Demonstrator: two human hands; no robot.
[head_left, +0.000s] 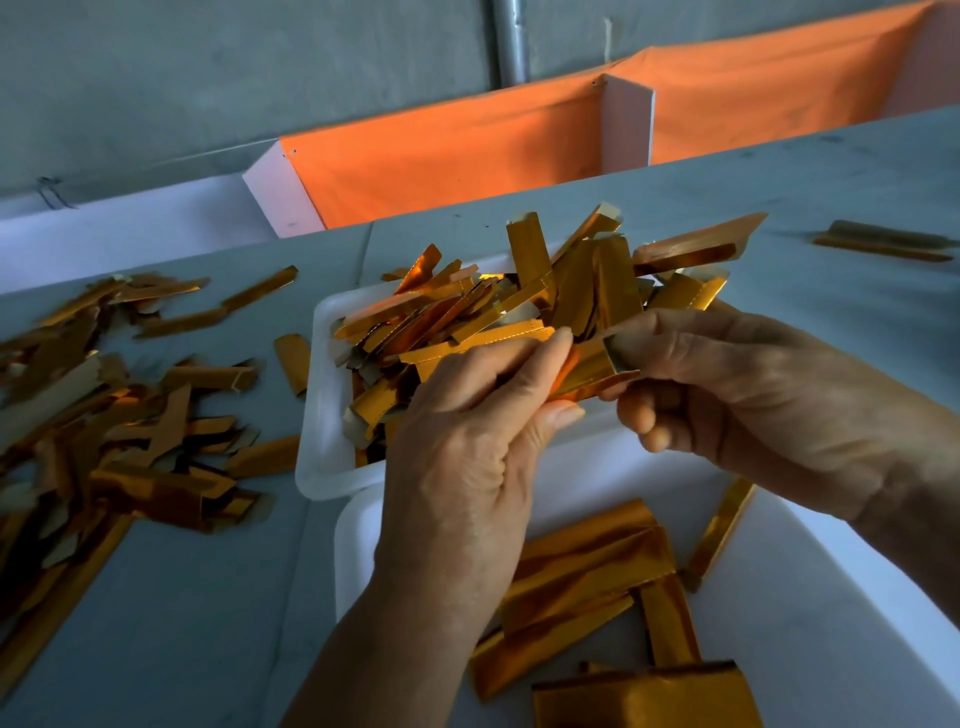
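Nearest to the camera is a shallow white tray (810, 597), and in it lie several folded gold pieces (587, 577), some on top of others. This tray stands directly in front of the full white tray (322, 415), on the person's side of it.

Both hands are above the near rim of the full white tray, and together they hold one gold foil strip (587, 371). The left hand (467, 457) pinches the strip's left part between the thumb and the bent fingers. The right hand (753, 384) pinches the strip's right end, where a small flap stands up, between the thumb and the forefinger. Its other fingers are curled under. The strip is in the air, just above the heap, and does not rest on the tray.

The full white tray carries a heap of gold strips (467, 312) which cross each other in all directions. Some of them stick out over its far rim.

To the left of the full white tray, a loose pile of gold strips (104, 415) is spread on the grey table (182, 597). One short strip (292, 362) lies alone just beside the tray's left rim. To the far right of the tray, well apart from it, a few more strips (883, 241) lie on the table, but they are blurred.

Behind the full white tray, past the table edge, an orange cloth (467, 156) hangs between white dividers (626, 124). Behind this is a grey wall (208, 62) with an upright metal pipe (511, 41).
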